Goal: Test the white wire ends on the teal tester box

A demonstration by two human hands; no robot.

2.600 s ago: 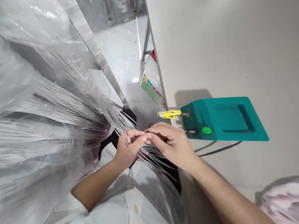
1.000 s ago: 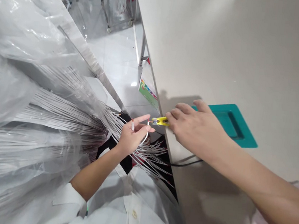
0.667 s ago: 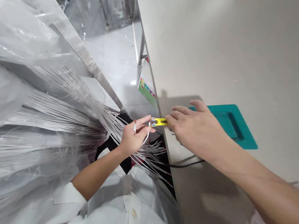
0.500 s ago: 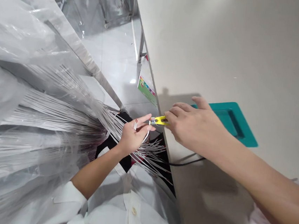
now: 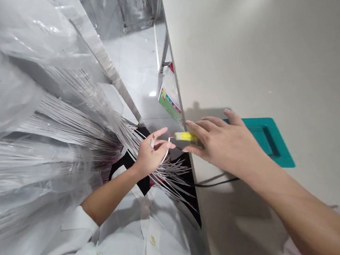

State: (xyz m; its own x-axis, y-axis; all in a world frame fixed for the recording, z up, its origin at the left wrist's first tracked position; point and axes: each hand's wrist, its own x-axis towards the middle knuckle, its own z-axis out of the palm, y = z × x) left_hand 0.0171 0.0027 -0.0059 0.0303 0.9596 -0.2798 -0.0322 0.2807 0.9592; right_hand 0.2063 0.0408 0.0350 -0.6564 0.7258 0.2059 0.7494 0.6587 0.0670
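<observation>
Hands are working at the worktop (image 5: 255, 51) edge: the left hand (image 5: 150, 157) is pinching one white wire (image 5: 166, 156) looped out of the bundle (image 5: 77, 122), its tip just short of the yellow clip (image 5: 185, 136) that the right hand (image 5: 225, 145) is gripping beside the green box (image 5: 269, 143); the tip is not yet clipped, the bundle waiting

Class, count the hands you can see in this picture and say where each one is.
2. The left hand pinches a thin white wire beside the wire bundle. The right hand rests at the table edge, fingers on the yellow clip.
</observation>
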